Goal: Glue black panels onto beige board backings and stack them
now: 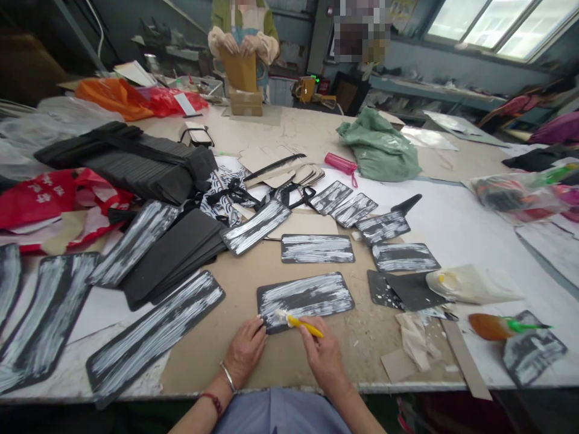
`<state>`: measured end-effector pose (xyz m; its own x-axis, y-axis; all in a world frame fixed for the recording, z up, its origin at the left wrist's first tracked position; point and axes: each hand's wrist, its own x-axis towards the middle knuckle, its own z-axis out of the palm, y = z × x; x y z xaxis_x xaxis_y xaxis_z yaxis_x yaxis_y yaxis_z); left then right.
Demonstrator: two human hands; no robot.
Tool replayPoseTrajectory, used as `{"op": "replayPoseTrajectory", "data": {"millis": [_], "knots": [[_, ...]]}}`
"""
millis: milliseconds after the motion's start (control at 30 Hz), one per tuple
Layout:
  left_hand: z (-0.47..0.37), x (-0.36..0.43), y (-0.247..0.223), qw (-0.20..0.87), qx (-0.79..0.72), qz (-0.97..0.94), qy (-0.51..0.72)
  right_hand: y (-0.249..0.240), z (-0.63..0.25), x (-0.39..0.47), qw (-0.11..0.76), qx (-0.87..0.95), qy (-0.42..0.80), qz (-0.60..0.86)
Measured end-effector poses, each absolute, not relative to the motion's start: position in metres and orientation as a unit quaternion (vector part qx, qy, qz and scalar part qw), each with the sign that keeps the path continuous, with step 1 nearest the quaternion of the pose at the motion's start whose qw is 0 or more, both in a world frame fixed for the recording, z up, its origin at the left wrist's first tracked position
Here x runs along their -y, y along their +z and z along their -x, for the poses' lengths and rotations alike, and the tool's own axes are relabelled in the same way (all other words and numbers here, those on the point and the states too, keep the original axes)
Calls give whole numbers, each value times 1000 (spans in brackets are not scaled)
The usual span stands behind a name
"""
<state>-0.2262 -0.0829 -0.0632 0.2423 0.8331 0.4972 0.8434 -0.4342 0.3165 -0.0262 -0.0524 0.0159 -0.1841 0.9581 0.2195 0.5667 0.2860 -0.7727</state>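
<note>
In front of me a black panel with rounded corners lies flat, streaked with a white coating; a dark patch shows along its middle. My left hand has its fingers together at the panel's lower left corner, holding its edge. A brush with a yellow handle is gripped in my right hand, its whitened bristles on the panel's lower left part. Just behind lies another white-streaked panel. A longer coated panel lies to the left of my left hand.
Plain black panels are stacked at left, near a large bundle of black strips. Several coated panels lie around. To the right are a whitish bag and a brown bottle with a green nozzle. Across the table stands another person.
</note>
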Motion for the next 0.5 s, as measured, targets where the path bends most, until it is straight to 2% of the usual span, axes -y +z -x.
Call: {"op": "replayPoseTrajectory", "data": {"millis": [267, 400, 500], "knots": [[223, 86, -52, -61, 558, 769, -304, 17, -49, 11, 380, 597, 133, 694], [214, 70, -41, -134, 646, 676, -328, 14, -50, 14, 348, 543, 256, 720], [212, 41, -46, -112, 726, 598, -321, 2, -46, 20, 336, 501, 327, 727]]}}
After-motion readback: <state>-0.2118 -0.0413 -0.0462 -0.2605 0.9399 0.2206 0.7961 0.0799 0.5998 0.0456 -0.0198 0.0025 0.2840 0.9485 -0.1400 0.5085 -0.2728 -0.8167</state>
